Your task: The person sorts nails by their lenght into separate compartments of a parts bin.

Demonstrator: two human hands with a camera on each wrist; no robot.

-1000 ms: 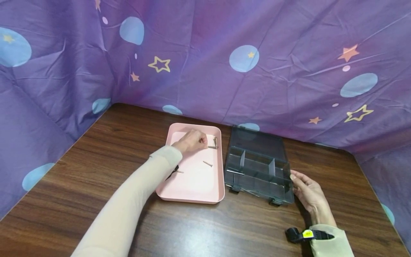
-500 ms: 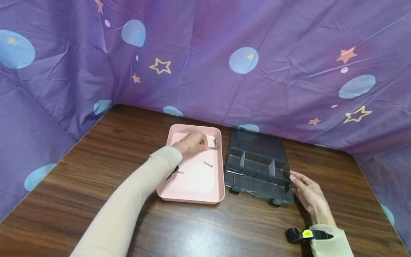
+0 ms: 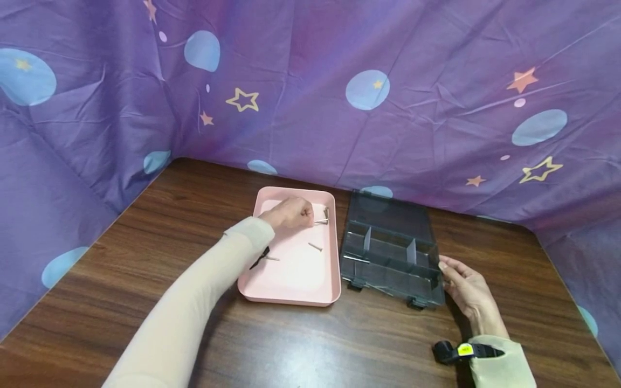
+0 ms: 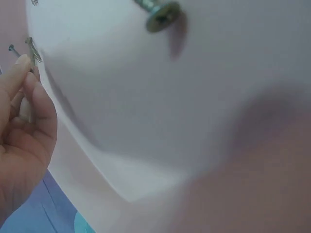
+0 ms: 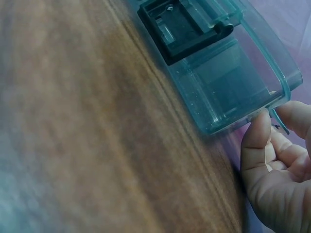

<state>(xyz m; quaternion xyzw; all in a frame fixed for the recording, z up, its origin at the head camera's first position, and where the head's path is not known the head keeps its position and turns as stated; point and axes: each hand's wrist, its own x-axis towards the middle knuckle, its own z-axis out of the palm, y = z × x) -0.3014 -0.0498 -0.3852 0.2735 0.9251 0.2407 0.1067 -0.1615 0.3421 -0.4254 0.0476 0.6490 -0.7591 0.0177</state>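
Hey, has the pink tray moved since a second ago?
No; in the head view, the pink tray shows no visible shift against the wooden table.

A purple cloth (image 3: 301, 129) hangs along the far edge of the dark wood-grain counter (image 3: 136, 242), bending at its far left and far right corners to run beside the side edges. Blue discs (image 3: 367, 89), orange stars (image 3: 523, 80) and pale ovals (image 3: 519, 102) are printed on it.
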